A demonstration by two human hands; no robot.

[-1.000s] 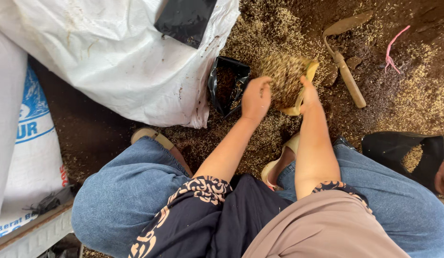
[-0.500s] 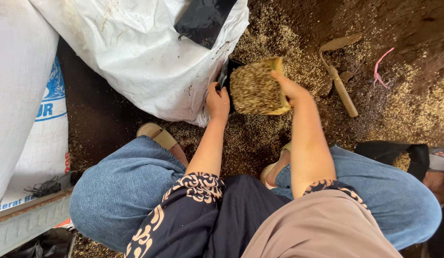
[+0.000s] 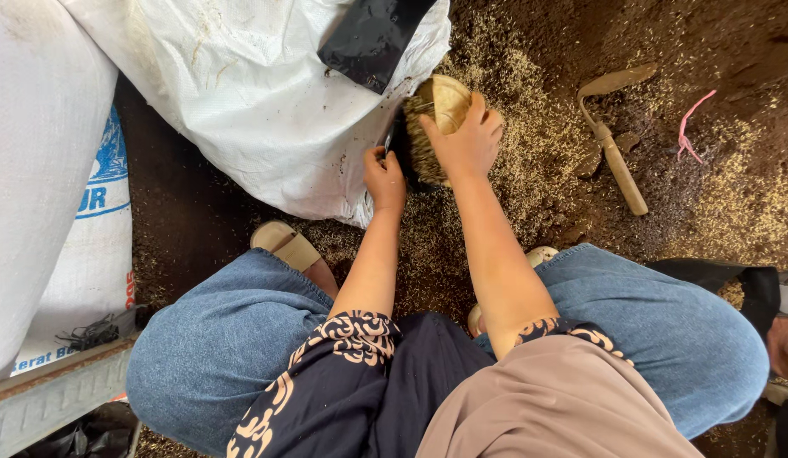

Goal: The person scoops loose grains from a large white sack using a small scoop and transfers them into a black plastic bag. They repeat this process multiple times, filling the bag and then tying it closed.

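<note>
The right hand (image 3: 466, 140) grips a tilted yellow scoop (image 3: 440, 110) full of husks; the left hand (image 3: 384, 176) pinches the black bag (image 3: 404, 153) mouth open beneath it.

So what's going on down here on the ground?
A person is squatting on husk-strewn soil. The right hand tips a yellow scoop heaped with husky mix against a small black bag, and the left hand holds that bag's edge. A big white sack lies just beside them, and a wooden-handled trowel rests on the ground to the right, untouched.
</note>
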